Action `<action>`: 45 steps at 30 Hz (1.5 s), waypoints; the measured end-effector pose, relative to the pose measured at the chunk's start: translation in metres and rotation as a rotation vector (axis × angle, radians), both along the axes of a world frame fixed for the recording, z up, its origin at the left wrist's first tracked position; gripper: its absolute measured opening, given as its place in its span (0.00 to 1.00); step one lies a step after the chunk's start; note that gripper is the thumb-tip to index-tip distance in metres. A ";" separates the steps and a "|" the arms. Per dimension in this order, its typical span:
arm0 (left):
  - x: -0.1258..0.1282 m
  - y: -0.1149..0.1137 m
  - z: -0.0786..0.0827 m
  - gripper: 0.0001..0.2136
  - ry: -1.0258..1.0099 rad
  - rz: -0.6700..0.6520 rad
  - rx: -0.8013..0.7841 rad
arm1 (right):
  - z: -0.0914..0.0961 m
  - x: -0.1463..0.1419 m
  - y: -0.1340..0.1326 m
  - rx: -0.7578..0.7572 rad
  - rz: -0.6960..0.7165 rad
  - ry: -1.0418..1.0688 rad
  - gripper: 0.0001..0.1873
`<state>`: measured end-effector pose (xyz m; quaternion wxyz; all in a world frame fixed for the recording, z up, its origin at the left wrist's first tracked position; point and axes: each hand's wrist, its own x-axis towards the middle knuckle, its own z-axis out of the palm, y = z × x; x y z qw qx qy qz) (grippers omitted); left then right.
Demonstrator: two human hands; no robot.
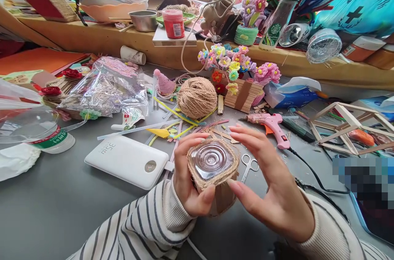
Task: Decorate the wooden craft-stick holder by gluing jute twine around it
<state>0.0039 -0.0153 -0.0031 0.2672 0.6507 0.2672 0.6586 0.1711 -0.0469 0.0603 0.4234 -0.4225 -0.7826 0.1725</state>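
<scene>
My left hand is wrapped round a small squarish container edged with jute twine. Its clear plastic bottom, moulded in rings, faces up, and a brown band shows on its side. My right hand is open beside it, fingers spread and curved; the thumb tip is at the twine edge, and whether it touches I cannot tell. Small scissors lie between the container and my right fingers. Behind stands a ball of jute twine. To the right lies a pink glue gun.
A white power bank with a plugged-in cable lies left of my hands. Glue sticks and scraps lie about the twine. Crocheted flowers stand behind, a wooden stick frame to the right. The glue gun's black cord runs past my right wrist.
</scene>
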 end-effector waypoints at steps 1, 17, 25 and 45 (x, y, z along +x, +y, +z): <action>0.000 0.000 0.000 0.26 -0.001 0.004 0.002 | 0.000 -0.001 -0.001 0.009 -0.007 -0.014 0.28; 0.002 -0.002 0.004 0.24 0.010 0.013 0.001 | -0.004 -0.005 0.000 0.093 -0.069 -0.059 0.30; 0.006 -0.001 0.003 0.24 -0.003 0.037 0.036 | -0.001 -0.007 -0.002 0.095 -0.072 -0.041 0.30; 0.005 -0.004 0.008 0.23 0.034 0.053 0.049 | -0.003 -0.013 -0.005 0.154 -0.082 -0.057 0.31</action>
